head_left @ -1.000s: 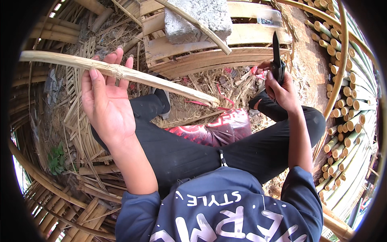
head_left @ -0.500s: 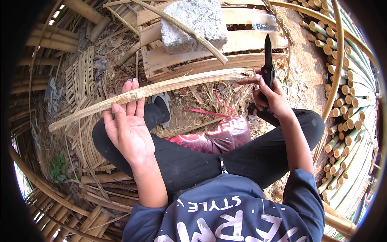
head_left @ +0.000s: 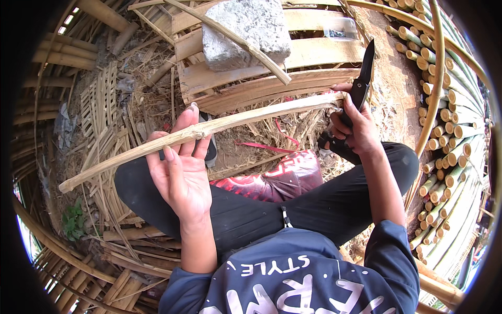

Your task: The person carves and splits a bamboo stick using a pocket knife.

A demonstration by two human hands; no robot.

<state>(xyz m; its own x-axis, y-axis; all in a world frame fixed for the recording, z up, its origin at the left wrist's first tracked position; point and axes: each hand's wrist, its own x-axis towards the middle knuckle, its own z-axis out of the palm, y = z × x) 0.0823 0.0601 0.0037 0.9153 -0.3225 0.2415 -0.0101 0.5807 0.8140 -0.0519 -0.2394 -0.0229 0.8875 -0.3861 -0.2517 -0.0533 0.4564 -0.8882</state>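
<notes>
A long, pale split bamboo strip [head_left: 246,121] lies slantwise across my lap, above my crossed legs, its left end lower than its right. My left hand [head_left: 185,180], palm up, holds it near the knot, thumb on the near side and fingers on the far side. At the strip's right end, my right hand [head_left: 362,131] grips a black folding knife [head_left: 366,67], its blade unfolded and pointing up and away. The fingers of that hand also touch the frayed strip end. Whether the blade touches the strip, I cannot tell.
Ahead, a concrete block [head_left: 246,34] rests on a bamboo slat platform [head_left: 314,55], with a bamboo stick [head_left: 230,39] leaning over it. A clear plastic tub [head_left: 340,28] sits at its right. Stacked bamboo poles [head_left: 449,136] fill the right side; woven slats [head_left: 102,94] lie left.
The strip's left end has dropped, and the strip has turned a little. My left hand has shifted slightly right and nearer along it. The knife's tip has tilted to the right.
</notes>
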